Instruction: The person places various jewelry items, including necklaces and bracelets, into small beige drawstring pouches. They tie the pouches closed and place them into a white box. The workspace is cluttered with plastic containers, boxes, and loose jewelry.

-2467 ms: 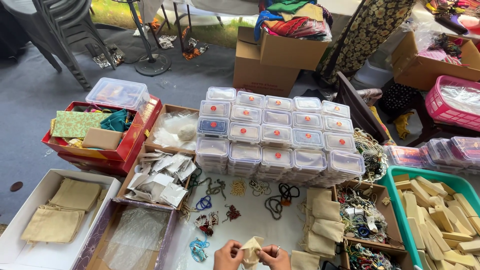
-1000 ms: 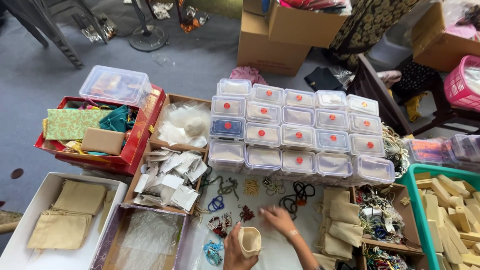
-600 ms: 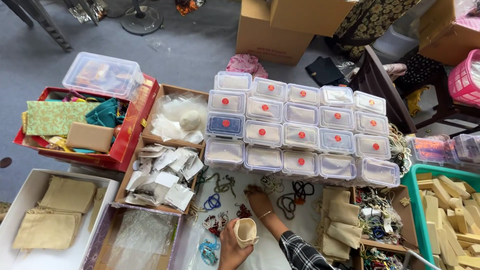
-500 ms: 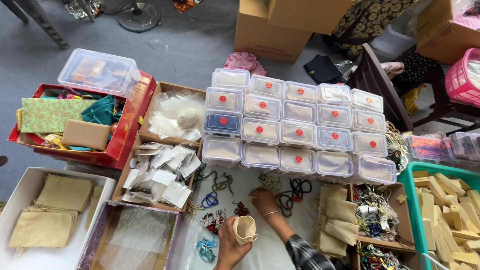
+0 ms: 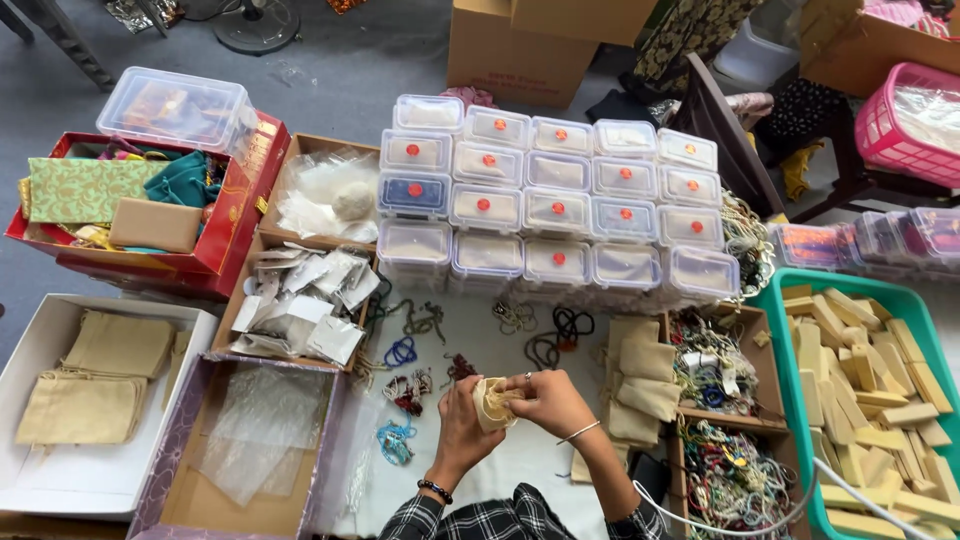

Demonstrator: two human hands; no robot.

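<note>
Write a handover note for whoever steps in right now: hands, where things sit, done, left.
Left hand: holds the small beige pouch from the left.
Right hand: fingers at the pouch's mouth.
Pouch is above the white cloth, near loose bracelets; stacked clear boxes behind; more beige pouches to the right.
Done: pouch is in hand, its mouth open.
Left: contents can't be seen; pouch not yet closed or set down.

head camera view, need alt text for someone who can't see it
Seen from above, a person's left hand and right hand together hold a small beige cloth pouch over a white surface strewn with bracelets. Beyond them stand rows of clear lidded plastic boxes, with more beige pouches stacked to the right.
</note>
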